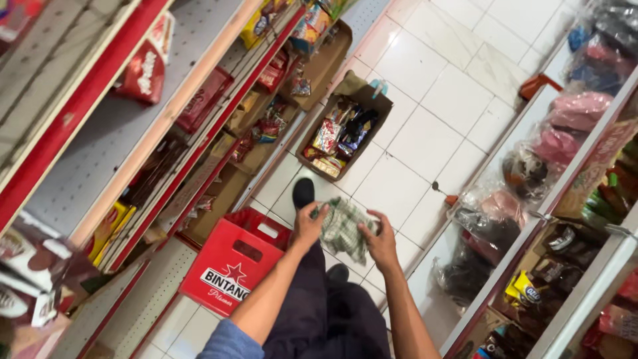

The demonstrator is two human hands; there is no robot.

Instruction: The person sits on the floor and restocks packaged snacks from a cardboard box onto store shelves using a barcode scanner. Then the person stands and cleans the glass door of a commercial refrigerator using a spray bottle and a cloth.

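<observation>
Both hands held a checked cloth (343, 229) in the air above the tiled floor (425, 139). The left hand (309, 226) had its fingers clenched on one bunched edge and the right hand (379, 242) gripped the other. The cloth looked light, soft and limp, likely to sag, so taking it by edges or corners seemed best. Beside the legs stood a rigid red plastic crate (232, 262). Farther off sat an open cardboard box (372, 96) of glossy, crinkly snack packets, by the metal shelves (126, 126).
</observation>
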